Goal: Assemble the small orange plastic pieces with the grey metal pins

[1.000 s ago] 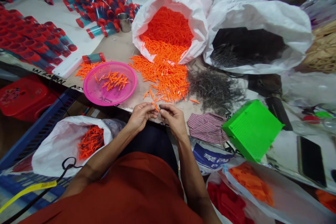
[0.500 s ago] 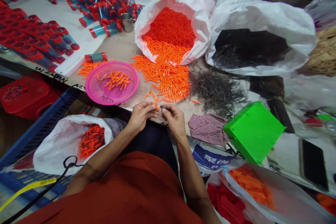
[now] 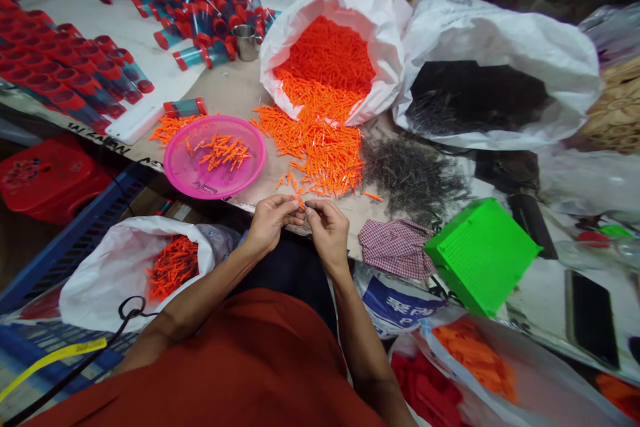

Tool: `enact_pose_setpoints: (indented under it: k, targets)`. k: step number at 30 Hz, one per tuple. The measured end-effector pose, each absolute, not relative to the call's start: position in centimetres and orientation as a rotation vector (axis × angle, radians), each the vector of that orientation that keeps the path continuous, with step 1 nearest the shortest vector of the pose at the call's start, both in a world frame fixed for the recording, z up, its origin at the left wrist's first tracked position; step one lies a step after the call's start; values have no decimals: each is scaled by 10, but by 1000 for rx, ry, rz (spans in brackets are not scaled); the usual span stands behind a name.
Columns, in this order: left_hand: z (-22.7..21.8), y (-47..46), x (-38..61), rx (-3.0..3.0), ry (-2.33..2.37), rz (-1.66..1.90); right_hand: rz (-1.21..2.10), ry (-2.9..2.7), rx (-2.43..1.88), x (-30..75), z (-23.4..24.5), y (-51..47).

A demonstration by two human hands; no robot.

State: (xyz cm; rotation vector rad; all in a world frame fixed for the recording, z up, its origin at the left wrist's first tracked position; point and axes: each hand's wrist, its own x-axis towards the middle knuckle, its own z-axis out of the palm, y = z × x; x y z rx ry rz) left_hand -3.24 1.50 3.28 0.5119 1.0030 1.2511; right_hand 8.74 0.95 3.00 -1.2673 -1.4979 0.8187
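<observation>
Hands at work over a cluttered bench [image 3: 225,90]: at bottom centre of the frame, a seated person in a rust-red shirt [image 3: 200,373] raises both forearms to the bench edge, the left hand [image 3: 270,223] and right hand [image 3: 327,233] nearly touching. The left grip is pinched closed on a small orange plastic piece [image 3: 299,201]; the right grip is pinched closed on a thin dark sliver [image 3: 307,203], too small to identify. Held this way, the two tips sit almost together just above the bench. Directly ahead, a loose orange heap [image 3: 320,153] spills from a white plastic sack [image 3: 387,60] at top centre. A grey heap of metal pins [image 3: 413,177] lies beside it, below a second white sack [image 3: 500,23] of dark pins, so both supplies sit within short reach of the hands. A pink plastic basket [image 3: 183,177] to the left holds a scattering of orange pieces. A third white sack [image 3: 100,293] at lower left, beside the left arm, holds an orange tangle. Red-capped clear tubes [image 3: 193,23] crowd the upper left; a green plastic crate [image 3: 483,257] lies tilted at right.
</observation>
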Motion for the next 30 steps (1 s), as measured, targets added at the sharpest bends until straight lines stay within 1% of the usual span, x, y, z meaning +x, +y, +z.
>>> enact_pose_setpoints:
  k: [6,11,30]
  targets:
    - [32,16,-32,497,1001,1254,615,-1617,-1268,85,29,7]
    - [32,16,-31,481,1010,1266,531,-1651,-1256,82,28,5]
    - [29,16,-31,492,988,1264,508,-1635,-1247,85,26,5]
